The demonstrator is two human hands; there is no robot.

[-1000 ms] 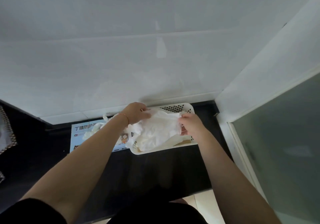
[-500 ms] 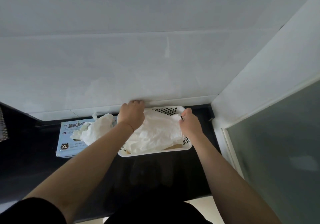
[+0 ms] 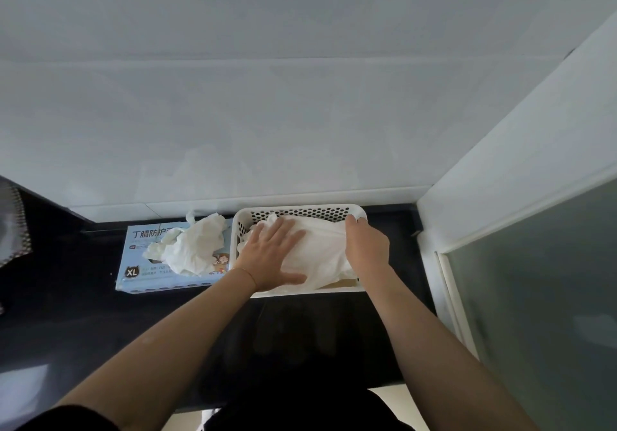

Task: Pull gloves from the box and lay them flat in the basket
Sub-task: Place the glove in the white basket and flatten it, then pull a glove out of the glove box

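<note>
Gloves (image 3: 320,250) lay heaped in the white basket (image 3: 300,212) on the dark worktop (image 3: 83,323), thin, limp and crumpled, and they looked feather-light and prone to cling and fold back on themselves. Nearest on the pile, the left hand (image 3: 272,257) was spread, fingers straight, palm pressing the white sheet down at the basket's left side. Just right of it, the right hand (image 3: 365,247) reached to the far right rim, fingers curled over the glove's edge there; whether it pinched glove or rim was not clear. Best hold, by my reckoning: cuff or fingertips, pulled taut. Left of the basket sat the blue box (image 3: 140,257), more white gloves (image 3: 192,245) billowing from its opening, ready for the next pull.
</note>
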